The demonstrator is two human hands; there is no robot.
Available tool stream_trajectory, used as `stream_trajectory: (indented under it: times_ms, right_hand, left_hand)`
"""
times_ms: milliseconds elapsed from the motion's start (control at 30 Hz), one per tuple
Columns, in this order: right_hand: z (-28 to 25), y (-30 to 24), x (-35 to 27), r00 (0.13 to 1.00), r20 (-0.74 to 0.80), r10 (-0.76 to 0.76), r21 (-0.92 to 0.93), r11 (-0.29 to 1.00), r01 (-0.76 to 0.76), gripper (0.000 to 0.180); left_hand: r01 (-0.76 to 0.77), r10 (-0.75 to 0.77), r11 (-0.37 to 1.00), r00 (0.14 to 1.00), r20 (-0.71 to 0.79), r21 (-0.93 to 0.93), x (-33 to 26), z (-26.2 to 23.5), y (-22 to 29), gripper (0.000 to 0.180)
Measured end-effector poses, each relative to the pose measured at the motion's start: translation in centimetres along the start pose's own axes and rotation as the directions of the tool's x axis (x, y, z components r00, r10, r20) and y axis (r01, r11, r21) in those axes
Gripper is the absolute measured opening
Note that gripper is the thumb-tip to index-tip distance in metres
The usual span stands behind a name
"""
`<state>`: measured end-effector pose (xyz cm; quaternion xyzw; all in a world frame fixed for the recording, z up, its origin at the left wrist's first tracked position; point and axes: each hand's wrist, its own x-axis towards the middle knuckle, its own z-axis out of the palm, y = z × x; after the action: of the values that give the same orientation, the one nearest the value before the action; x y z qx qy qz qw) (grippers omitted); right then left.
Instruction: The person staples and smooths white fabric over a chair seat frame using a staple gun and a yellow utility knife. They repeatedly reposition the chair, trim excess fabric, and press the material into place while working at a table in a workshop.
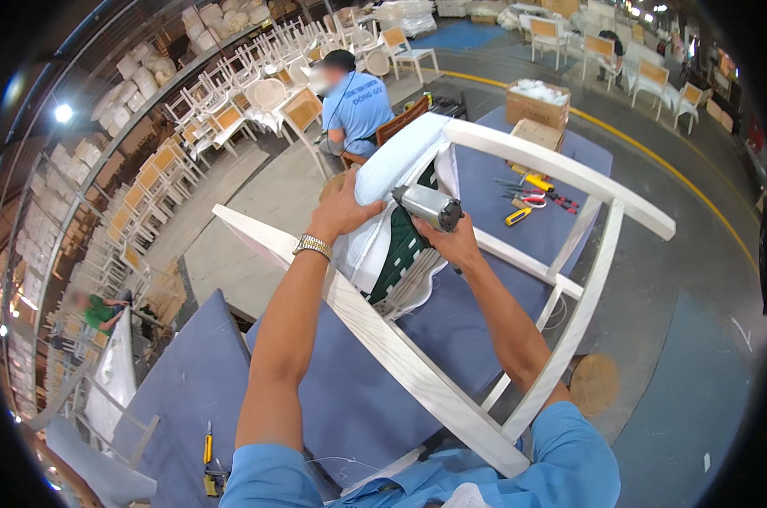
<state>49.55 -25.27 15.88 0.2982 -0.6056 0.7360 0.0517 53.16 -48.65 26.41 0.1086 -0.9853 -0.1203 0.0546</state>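
We seem to be at the step of fixing the cloth point(405, 152) to the seat of the chair point(417, 372). The next move likely calls for tight cloth and a steady gun point(428, 206). Our left hand point(345, 210) lies spread on the cloth at the chair's far side; our right hand point(451, 243) grips the gun over the chair's green straps point(400, 250). The chair is white, tipped over, on the blue worktop point(341, 398).
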Motion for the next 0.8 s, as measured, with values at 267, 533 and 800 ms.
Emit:
stream_trajectory:
  times_ms: [267,533,800]
  right_hand:
    - [2.5,1.3,-1.3,0.998,-0.009,-0.059,-0.026,0.998,0.059,0.028]
    - [1.6,2.7,-0.8,0.984,0.024,-0.177,-0.184,0.967,0.178,0.028]
    - [1.9,2.5,-1.1,0.995,0.078,-0.055,-0.101,0.993,0.063,0.029]
  left_hand:
    - [0.008,-0.007,0.997,1.0,-0.01,0.073,-0.3,-0.1,0.1,0.108]
    - [-0.007,0.011,0.993,0.999,-0.031,0.121,-0.1,0.6,0.4,0.11]
    - [-0.052,0.061,0.981,0.997,-0.039,0.188,-0.4,0.6,0.5,0.115]
